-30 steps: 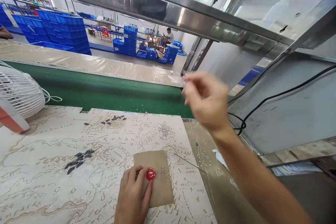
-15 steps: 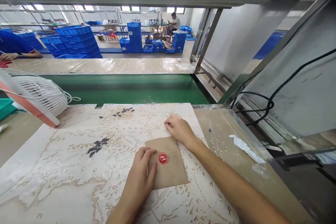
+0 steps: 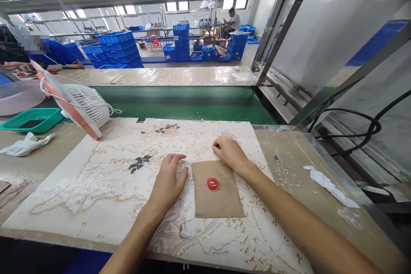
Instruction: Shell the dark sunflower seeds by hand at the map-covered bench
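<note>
- L. hand (image 3: 168,180): 1 pc., bare. Forearm in from bottom, slanting up & rt.; back of hand up. Index reaches rt., thumb spread from it, fingers open, nothing gripped. Pos.: just L. of brown sheet; contact w/ map unclear.
- R. hand (image 3: 229,150): 1 pc., bare. Forearm in from lower rt. corner, slanting up & L.; wrist by sheet's upper rt. corner. Fingers curled in, thumb & index tips together; cannot tell if anything's between.
- Glossy red round disc (image 3: 212,184): 1 pc., approx. mid-sheet, between hands, untouched.
- Brown four-sided flat sheet (image 3: 218,205): 1 pc., on map, under disc; specks at upper rt.
- Cream printed map (image 3: 105,218): 1 pc., flat on bench.
- Tiny pale grains (image 3: 229,134): qty. n/k, on map, just beyond R. hand.
- Dark grey leaf-shaped pcs. (image 3: 139,163): cluster on map, L. of L. hand.
</note>
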`<state>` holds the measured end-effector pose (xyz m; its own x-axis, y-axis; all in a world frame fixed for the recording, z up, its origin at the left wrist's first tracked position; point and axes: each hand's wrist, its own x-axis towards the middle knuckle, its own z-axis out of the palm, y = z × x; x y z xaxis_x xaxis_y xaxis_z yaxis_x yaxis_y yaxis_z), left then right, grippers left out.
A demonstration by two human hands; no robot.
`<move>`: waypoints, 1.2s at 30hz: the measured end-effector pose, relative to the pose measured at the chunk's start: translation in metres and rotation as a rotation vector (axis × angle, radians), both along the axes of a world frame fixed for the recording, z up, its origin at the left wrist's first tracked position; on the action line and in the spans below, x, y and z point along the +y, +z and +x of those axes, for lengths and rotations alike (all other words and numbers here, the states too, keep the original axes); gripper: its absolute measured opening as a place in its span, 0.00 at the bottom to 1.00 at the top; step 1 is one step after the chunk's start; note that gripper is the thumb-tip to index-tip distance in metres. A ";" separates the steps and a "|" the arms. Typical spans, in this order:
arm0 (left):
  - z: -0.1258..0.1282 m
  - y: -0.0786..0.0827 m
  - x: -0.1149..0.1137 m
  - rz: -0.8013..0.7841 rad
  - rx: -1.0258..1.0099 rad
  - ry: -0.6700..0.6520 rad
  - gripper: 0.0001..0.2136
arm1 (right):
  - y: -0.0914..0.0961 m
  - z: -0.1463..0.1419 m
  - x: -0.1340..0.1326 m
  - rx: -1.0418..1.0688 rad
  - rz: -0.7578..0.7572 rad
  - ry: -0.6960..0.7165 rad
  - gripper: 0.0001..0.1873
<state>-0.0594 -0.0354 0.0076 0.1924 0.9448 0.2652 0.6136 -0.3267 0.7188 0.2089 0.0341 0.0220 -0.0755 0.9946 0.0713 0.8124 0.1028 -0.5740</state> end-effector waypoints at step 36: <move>0.034 0.047 -0.022 -0.106 -0.559 -0.576 0.07 | 0.068 -0.053 -0.165 0.871 0.123 -0.166 0.15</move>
